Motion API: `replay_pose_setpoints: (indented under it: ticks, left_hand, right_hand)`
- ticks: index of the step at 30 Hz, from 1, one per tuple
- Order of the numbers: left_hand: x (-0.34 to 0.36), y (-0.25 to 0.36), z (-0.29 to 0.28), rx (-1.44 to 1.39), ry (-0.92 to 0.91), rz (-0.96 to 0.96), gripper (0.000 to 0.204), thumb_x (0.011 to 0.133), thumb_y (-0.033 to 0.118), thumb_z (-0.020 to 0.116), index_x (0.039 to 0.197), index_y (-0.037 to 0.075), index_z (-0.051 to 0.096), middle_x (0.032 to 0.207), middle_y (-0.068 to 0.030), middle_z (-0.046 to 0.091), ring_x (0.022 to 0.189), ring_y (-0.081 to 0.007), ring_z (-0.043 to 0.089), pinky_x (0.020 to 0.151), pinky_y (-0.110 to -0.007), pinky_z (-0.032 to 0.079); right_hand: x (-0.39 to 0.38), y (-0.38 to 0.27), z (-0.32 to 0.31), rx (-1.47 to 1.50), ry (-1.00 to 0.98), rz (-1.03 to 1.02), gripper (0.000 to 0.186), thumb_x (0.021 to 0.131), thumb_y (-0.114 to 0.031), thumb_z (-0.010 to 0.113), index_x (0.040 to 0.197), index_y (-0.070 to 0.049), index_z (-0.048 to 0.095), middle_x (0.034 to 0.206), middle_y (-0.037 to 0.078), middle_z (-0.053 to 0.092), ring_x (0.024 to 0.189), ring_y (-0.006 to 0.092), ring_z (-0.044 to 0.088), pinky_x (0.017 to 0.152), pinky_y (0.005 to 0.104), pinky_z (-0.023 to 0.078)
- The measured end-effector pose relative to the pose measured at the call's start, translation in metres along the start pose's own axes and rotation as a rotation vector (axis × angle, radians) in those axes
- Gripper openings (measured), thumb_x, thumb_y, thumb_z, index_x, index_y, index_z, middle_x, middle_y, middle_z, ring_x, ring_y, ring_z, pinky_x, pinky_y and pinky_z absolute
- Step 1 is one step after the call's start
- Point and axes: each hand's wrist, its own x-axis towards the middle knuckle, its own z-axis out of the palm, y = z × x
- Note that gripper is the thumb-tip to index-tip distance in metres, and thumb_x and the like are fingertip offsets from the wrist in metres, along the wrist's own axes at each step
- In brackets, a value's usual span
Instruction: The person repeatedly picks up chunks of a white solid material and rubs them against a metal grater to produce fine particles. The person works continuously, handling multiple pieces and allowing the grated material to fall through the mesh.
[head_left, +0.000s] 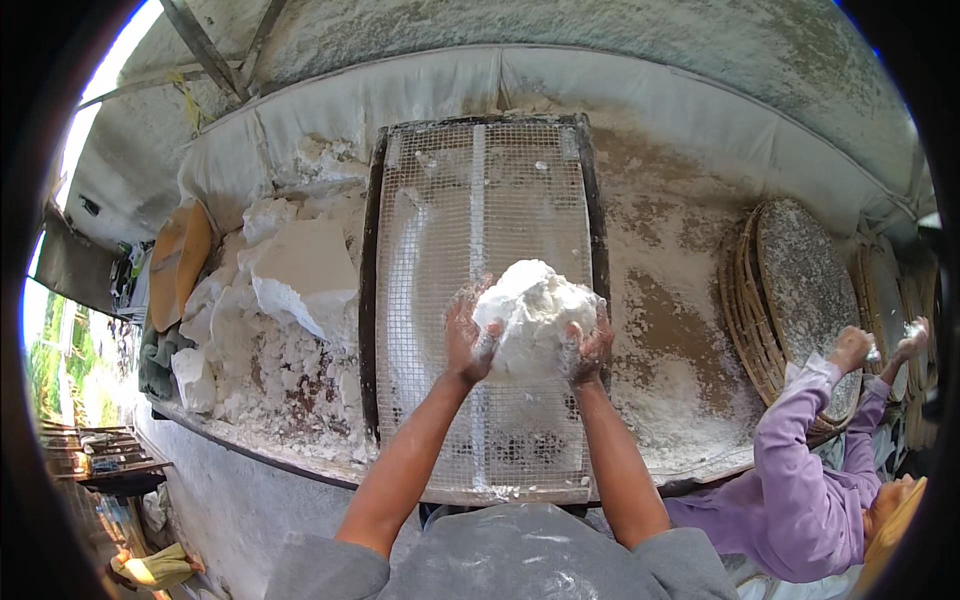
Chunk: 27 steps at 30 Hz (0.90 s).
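Between my two palms I hold a big crumbly lump of white starch-like paste (540, 312) over a framed wire mesh screen (430, 240). My left hand (470, 335) grips the lump's left side, and my right hand (590, 345) presses against its right side. White powder coats the fingers of both. Dark rails edge the screen, and a pale strip runs down its middle. Small white crumbs lie on the mesh near its front and back ends.
Broken white slabs and chunks (295, 270) heap up left of the screen. Loose powder (670, 400) covers the surface on the right. Round woven trays (800, 270) lean there, beside a co-worker in a purple sleeve (800, 420). A tan board (178, 265) stands far left.
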Motion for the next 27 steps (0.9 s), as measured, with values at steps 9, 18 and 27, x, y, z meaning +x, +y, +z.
replay_pose_setpoints:
  ticks: [9,18,27]
  left_hand:
    - [-0.034,0.0,0.023,-0.064,0.219,-0.058,0.051,0.101,0.047,0.054,0.11,-0.001,0.067,0.094,-0.0227,0.069,0.087,-0.0384,0.067,0.079,-0.049,0.049]
    - [-0.104,0.027,0.042,-0.417,0.344,-0.033,0.082,0.101,0.067,0.037,0.12,-0.007,0.065,0.121,-0.0225,0.065,0.11,-0.0298,0.061,0.096,-0.044,0.046]
    - [-0.003,-0.033,0.06,-0.529,0.304,-0.013,0.104,0.093,0.081,0.035,0.141,-0.01,0.044,0.133,-0.0208,0.062,0.116,-0.0304,0.065,0.102,-0.047,0.051]
  right_hand:
    - [0.022,-0.026,-0.022,0.419,-0.252,0.458,0.062,0.101,-0.06,0.054,0.107,0.0,0.069,0.092,-0.001,0.065,0.085,0.0124,0.056,0.081,0.0306,0.048]
    - [-0.062,-0.039,-0.051,0.923,-0.007,0.381,0.059,0.094,-0.059,0.064,0.1,0.0,0.067,0.095,0.005,0.066,0.093,0.0159,0.06,0.083,0.0333,0.05]
    - [0.015,0.001,0.004,0.642,-0.065,0.085,0.068,0.093,-0.064,0.058,0.098,0.003,0.067,0.095,0.014,0.071,0.091,0.0258,0.068,0.084,0.0405,0.053]
